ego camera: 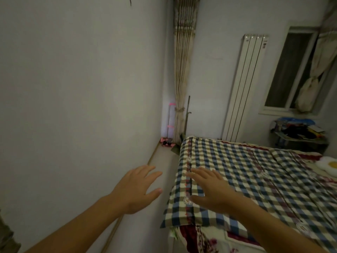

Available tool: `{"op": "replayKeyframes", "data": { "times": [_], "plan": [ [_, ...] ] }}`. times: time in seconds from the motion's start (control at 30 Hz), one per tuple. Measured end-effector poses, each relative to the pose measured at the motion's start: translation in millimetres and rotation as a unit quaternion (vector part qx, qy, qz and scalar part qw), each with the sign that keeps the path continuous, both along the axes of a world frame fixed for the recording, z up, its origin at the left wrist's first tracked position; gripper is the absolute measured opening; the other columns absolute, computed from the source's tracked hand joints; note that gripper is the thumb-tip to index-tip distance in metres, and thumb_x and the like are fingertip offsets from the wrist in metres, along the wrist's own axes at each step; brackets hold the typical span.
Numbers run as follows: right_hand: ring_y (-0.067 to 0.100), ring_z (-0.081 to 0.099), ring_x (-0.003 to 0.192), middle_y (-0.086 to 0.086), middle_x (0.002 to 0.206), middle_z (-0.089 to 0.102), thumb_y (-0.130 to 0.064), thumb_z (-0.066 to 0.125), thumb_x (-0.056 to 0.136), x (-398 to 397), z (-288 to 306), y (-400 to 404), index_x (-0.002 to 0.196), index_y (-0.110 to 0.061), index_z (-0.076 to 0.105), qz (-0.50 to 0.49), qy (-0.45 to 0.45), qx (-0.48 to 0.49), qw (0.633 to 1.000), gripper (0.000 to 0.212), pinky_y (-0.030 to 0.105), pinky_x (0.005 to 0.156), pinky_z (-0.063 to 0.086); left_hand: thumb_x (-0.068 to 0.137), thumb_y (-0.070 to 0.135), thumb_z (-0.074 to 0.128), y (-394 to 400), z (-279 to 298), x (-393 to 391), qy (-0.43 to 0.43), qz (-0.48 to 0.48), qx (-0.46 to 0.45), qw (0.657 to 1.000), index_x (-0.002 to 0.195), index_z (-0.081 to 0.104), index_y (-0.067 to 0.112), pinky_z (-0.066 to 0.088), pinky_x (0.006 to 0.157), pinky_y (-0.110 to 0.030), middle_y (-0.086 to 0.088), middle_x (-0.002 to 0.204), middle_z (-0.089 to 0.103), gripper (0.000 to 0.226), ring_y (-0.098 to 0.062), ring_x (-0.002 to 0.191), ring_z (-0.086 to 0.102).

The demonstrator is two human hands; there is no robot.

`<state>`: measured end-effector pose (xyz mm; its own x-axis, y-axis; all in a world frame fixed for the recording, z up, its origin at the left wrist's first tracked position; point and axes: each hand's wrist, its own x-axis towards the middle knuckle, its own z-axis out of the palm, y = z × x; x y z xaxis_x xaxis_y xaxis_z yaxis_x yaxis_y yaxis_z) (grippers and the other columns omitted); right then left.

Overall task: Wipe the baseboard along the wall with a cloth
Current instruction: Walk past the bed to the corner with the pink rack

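Observation:
A thin brown baseboard (152, 155) runs along the foot of the grey wall (73, 106) on the left, from the far corner toward me, partly hidden behind my left arm. My left hand (135, 189) is held out over the narrow floor strip beside the wall, fingers straight and spread, holding nothing. My right hand (209, 189) is stretched out flat above the near corner of the checked quilt (246, 179) on the bed, also holding nothing. No cloth is in view.
The bed (200, 236) fills the right side, leaving a narrow floor strip (164, 161) by the wall. A curtain (182, 79), a pink item (166, 142) and a pole stand in the far corner. A white radiator (242, 92), a window and a cluttered stand lie beyond.

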<state>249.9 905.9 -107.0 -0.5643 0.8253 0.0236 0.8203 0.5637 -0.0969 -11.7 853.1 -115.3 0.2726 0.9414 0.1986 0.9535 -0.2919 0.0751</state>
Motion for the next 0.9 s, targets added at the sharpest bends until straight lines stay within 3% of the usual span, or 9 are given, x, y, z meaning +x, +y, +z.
{"op": "replayKeyframes", "data": {
  "times": [0.43,0.53,0.67,0.9],
  "plan": [
    [0.014,0.003,0.146,-0.016,0.159,0.004,-0.053,0.059,0.085,-52.8,-6.7,166.9,0.146,-0.048,0.009,-0.023,0.033,-0.035,0.999,0.079,0.042,0.117,0.012,0.065,0.083,-0.005,177.9,15.0,-57.3,0.034,-0.038,-0.012,0.999,0.147,0.013,0.039,-0.006,0.116,-0.038,0.011,0.156,0.013,0.094,-0.010,0.143,0.005],
    [0.015,0.003,0.146,-0.014,0.159,0.004,-0.053,0.058,0.086,-66.4,-3.6,198.7,0.147,-0.046,0.009,-0.032,0.033,-0.030,0.998,0.078,0.042,0.117,0.011,0.073,0.079,0.006,218.8,19.1,-75.4,0.036,-0.045,0.002,0.998,0.147,0.014,0.038,-0.002,0.116,-0.035,0.009,0.156,0.015,0.085,-0.011,0.143,0.007],
    [0.015,0.004,0.146,-0.013,0.159,0.005,-0.052,0.057,0.087,-84.0,-4.1,237.3,0.147,-0.046,0.009,-0.040,0.038,-0.022,0.998,0.077,0.042,0.117,0.012,0.069,0.076,0.004,267.6,17.0,-92.4,0.029,-0.021,0.009,0.999,0.148,0.013,0.034,0.010,0.116,-0.033,0.005,0.157,0.014,0.090,-0.014,0.143,0.010],
    [0.016,0.003,0.147,-0.013,0.160,0.002,-0.046,0.060,0.088,-103.9,-3.8,286.1,0.148,-0.046,0.001,-0.071,0.046,-0.047,0.995,0.084,0.042,0.117,0.009,0.069,0.076,0.004,330.2,8.0,-110.1,0.041,-0.054,-0.003,0.998,0.148,0.013,0.036,0.008,0.117,-0.034,0.005,0.157,0.013,0.089,-0.014,0.143,0.009]
  ]
}}
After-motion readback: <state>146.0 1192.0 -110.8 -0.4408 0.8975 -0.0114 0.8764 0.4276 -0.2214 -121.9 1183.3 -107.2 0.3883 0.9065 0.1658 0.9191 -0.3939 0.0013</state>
